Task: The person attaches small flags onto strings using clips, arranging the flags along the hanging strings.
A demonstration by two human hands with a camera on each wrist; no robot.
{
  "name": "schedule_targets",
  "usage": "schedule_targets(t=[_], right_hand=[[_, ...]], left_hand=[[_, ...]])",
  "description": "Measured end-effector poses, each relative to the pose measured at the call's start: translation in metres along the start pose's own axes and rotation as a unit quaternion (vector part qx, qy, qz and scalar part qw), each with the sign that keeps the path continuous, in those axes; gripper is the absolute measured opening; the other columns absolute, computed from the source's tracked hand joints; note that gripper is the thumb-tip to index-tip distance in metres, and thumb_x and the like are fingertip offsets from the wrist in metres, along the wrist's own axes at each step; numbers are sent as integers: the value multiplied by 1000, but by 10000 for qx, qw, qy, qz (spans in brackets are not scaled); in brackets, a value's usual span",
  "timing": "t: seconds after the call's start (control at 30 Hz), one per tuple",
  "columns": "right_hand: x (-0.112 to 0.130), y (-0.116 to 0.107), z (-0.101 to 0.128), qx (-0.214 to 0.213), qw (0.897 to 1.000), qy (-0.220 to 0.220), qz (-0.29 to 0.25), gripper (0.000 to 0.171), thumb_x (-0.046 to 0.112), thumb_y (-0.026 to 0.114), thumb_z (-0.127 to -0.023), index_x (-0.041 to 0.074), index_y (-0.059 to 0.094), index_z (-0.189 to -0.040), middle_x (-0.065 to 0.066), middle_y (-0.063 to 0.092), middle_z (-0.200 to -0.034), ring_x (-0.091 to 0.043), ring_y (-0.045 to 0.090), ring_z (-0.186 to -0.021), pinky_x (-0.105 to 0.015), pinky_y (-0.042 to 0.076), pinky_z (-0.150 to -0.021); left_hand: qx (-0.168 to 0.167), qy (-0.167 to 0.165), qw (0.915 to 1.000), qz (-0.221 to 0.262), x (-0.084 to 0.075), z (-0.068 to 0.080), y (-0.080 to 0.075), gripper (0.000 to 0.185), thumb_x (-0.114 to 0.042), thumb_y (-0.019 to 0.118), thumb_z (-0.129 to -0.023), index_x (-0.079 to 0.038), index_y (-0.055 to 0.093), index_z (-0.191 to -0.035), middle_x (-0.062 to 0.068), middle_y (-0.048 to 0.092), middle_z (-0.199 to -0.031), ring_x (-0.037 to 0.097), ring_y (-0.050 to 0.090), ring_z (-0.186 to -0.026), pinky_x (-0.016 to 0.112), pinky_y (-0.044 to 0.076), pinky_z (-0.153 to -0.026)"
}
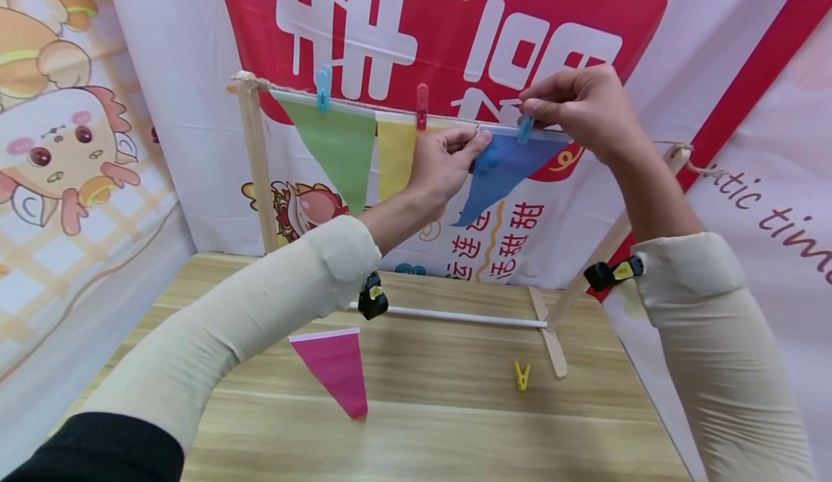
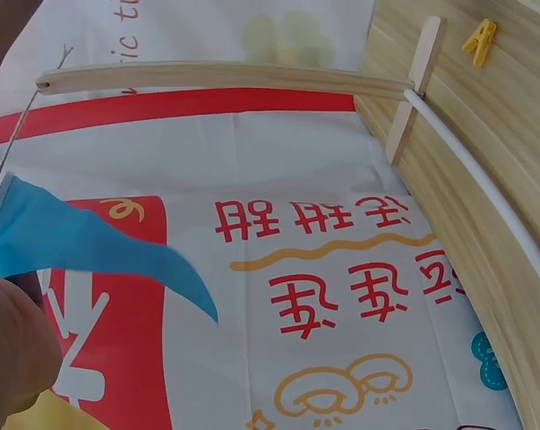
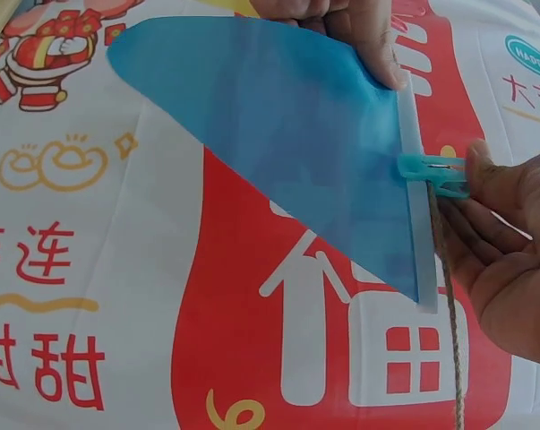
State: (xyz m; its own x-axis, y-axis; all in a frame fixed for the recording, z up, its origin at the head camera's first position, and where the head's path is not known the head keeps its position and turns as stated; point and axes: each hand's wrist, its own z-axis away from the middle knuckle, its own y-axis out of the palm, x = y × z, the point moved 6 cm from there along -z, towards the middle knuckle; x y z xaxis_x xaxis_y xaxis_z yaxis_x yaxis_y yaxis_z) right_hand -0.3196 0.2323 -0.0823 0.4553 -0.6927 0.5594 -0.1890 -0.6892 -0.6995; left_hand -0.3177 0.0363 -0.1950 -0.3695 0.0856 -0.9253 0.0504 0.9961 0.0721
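Observation:
A blue pennant (image 1: 503, 168) hangs at the twine (image 1: 266, 83), its white top edge along it. My left hand (image 1: 442, 160) pinches the pennant's upper left corner between thumb and fingers. With thumb and fingertips, my right hand (image 1: 594, 110) grips the handle end of a light-blue clothespin (image 3: 422, 170), whose jaws sit over the white edge and the twine in the right wrist view. Further left hang a green pennant (image 1: 338, 142) under a blue clothespin (image 1: 323, 88) and a yellow pennant (image 1: 393, 153) under a red clothespin (image 1: 422, 106), partly behind my left hand.
The twine runs between two wooden posts (image 1: 256, 164), joined low down by a white rod (image 1: 468, 316). On the wooden table (image 1: 442, 424) lie a pink pennant (image 1: 338, 370) and a yellow clothespin (image 1: 521, 376). A printed cloth (image 1: 195, 106) hangs behind.

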Motion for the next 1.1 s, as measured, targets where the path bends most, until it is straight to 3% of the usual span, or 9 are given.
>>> schedule_targets(t=[0.17,0.37,0.53,0.77,0.97,1.1], right_hand=[[-1,1,-1,243,9997,33,40,47,42,80,-106,11,79,-142,2,84,-124,-4,78,-97,-15,64,-81],[-4,2,0,503,9986,162,71,51,43,77,-107,13,75,-149,-3,81,-140,-3,77,-104,-15,63,-82],[-6,2,1,570,9982,187,56,53,44,77,-107,14,73,-151,-4,79,-143,-3,76,-107,-14,63,-82],[-9,1,4,542,9980,298,110,57,49,77,-106,15,73,-152,-4,79,-139,-9,74,-110,-15,63,-84],[-14,0,4,392,9982,448,49,60,52,81,-102,16,74,-150,8,79,-123,-13,74,-108,-15,64,-82],[-17,-1,5,298,9979,566,40,64,55,83,-100,18,73,-152,3,79,-128,-12,74,-110,-15,63,-83]], left_hand=[[31,-17,10000,13,3,-2,-1,33,-29,75,-110,-14,81,-139,6,84,-132,24,84,-116,40,68,-105],[149,10,9999,7,4,-4,-2,32,-27,75,-110,-11,81,-137,10,84,-131,26,83,-118,42,67,-108],[208,139,9997,-55,4,-3,-4,34,-28,76,-109,-13,81,-139,8,84,-133,25,83,-119,40,67,-108],[253,132,9995,-164,5,-3,-11,31,-26,78,-108,-11,82,-135,9,84,-129,23,84,-114,36,68,-103],[301,162,9994,-62,6,-3,-18,28,-23,79,-107,-7,84,-131,12,85,-122,24,83,-103,33,69,-99],[364,183,9991,-88,8,0,-22,27,-21,79,-108,-6,83,-129,14,85,-118,23,82,-99,32,70,-95]])
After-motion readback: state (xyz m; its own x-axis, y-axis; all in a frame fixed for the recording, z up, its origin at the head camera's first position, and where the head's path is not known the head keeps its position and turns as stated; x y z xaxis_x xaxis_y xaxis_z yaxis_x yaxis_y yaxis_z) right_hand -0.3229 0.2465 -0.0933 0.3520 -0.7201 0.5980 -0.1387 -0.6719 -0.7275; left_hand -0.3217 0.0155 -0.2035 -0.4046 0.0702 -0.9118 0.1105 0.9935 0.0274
